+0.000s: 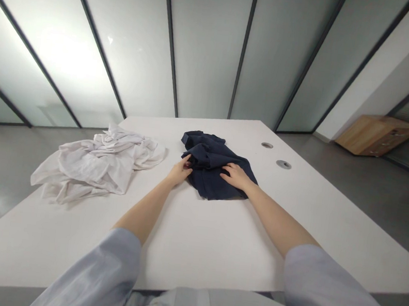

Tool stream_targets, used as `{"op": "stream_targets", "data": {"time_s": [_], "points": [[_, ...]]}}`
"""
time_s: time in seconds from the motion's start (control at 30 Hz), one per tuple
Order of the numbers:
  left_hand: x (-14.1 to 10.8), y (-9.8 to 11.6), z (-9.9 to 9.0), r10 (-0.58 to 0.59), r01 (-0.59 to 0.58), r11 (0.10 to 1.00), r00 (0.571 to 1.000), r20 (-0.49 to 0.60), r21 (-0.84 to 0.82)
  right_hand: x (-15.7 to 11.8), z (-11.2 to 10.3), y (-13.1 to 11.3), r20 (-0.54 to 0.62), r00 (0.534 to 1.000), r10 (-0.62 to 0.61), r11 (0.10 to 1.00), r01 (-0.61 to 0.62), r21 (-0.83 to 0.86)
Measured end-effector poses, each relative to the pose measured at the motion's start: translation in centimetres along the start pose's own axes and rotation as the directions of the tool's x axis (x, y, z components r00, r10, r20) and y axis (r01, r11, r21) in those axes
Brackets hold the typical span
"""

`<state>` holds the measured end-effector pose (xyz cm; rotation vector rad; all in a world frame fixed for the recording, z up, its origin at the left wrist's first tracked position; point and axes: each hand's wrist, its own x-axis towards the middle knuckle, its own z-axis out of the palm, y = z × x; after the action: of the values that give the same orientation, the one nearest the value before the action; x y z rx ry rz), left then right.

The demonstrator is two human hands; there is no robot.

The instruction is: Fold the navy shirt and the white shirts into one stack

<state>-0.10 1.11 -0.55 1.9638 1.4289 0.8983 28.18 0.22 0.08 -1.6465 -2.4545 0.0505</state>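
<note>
On the head camera I see the left hand [179,171] and the right hand [236,176] apart, both on a crumpled navy garment [212,166]. It lies near the far edge of the white tabletop [194,249], about midway along that edge. The left hand is curled into the garment's left side, closed on a fold of the cloth. The right hand rests flat on the fabric, fingers spread, not gripping. A crumpled white garment [95,166] lies toward the tabletop's left edge, near the left hand but not touching it. Two round grommets [275,154] are set in the tabletop beyond the right hand. Pale blue shirt sleeves [321,292] cover my forearms up to the wrists' near side, and a wooden cabinet [378,136] sits on the floor off to the right.
</note>
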Motion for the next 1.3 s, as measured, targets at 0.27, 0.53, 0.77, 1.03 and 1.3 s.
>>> {"op": "stream_targets", "data": {"time_s": [0.27,0.53,0.77,1.03,1.3], "points": [[-0.6,0.9,1.2,0.065,-0.055,0.994,0.993,-0.101,0.098,0.3,0.6,0.0,0.026,0.999,-0.035,0.999,0.035,-0.007],[1.3,-1.8,-2.9,-0.287,0.280,0.955,0.784,-0.550,-0.098,0.4,-0.1,0.5,0.060,0.955,0.290,0.956,-0.292,0.017],[-0.2,-0.3,-3.2,-0.064,0.261,0.927,0.818,-0.571,0.271,0.3,0.1,1.2,0.056,0.940,0.337,0.941,-0.337,-0.005],[-1.4,3.2,-1.1,0.207,-0.055,0.810,0.958,-0.197,0.583,0.3,0.6,1.7,0.052,0.951,0.305,0.952,-0.305,-0.016],[-1.6,0.9,0.2,0.045,-0.101,0.817,0.993,0.112,0.568,0.1,0.2,1.1,0.064,0.950,0.305,0.952,-0.305,-0.012]]}}
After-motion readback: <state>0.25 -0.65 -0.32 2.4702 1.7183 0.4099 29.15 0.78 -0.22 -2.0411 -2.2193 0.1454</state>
